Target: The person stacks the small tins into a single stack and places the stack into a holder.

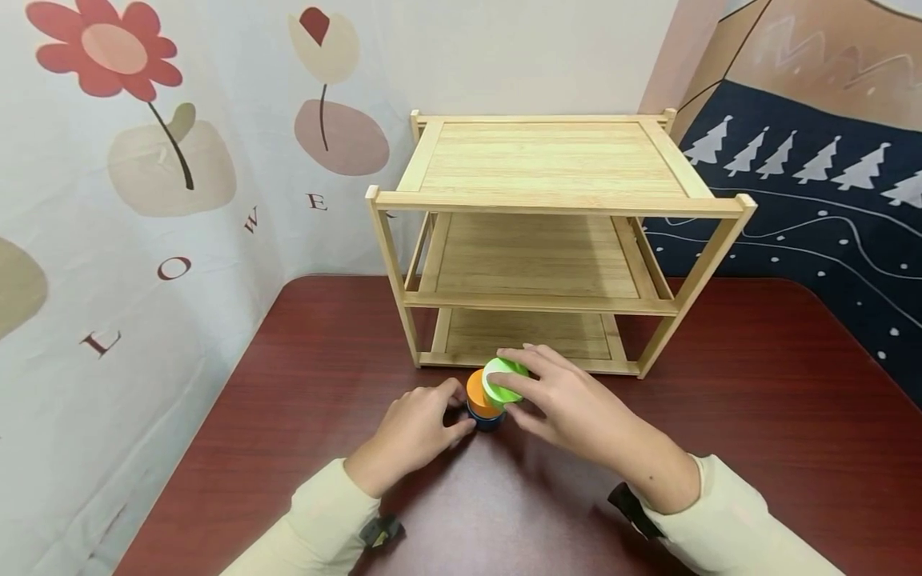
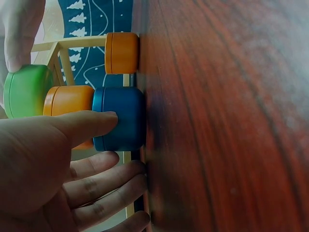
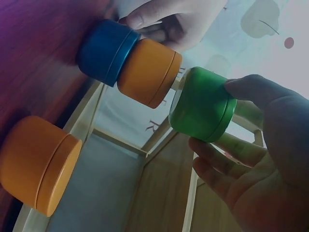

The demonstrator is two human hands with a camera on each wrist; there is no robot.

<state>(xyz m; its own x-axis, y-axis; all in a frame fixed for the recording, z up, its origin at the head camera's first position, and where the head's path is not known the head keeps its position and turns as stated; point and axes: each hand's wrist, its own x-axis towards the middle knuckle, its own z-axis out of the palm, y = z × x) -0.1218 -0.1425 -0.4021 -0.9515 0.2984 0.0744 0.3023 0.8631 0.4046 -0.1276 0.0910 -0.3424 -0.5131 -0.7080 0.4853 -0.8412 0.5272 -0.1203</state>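
A small blue tin (image 1: 488, 423) stands on the table with an orange tin (image 1: 476, 391) stacked on its lid. My left hand (image 1: 416, 426) holds the blue tin low down, its thumb (image 2: 99, 123) against the near side and fingers round the far side. Just above the stack, my right hand (image 1: 565, 400) grips a green tin (image 3: 203, 104) between thumb and fingers. The green tin is slightly tilted, with a small gap to the orange lid in the right wrist view. A second orange tin (image 3: 36, 164) sits beside the stack, hidden behind my right hand in the head view.
Behind the tins stands a three-tier wooden shelf (image 1: 555, 200) on the dark red table (image 1: 324, 344). Its front foot bar lies close beyond the stack. Fabric with flowers and letters hangs at left, a dark tree-patterned one (image 1: 799, 176) at right.
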